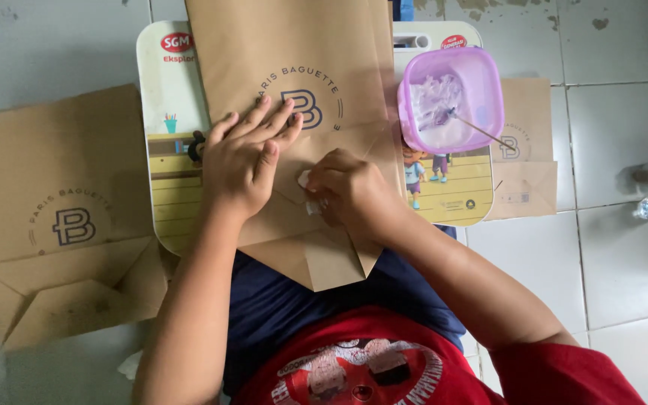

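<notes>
Red short-sleeved shirt with a cartoon print on front, dark blue shorts below. Both arms bare, no rings or watch visible.

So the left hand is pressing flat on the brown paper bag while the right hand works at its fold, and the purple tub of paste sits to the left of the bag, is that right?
Not quite. In the head view the purple tub sits to the right of the brown paper bag, not the left. The rest holds: the left hand presses flat on the bag while the right hand works at its fold.
</notes>
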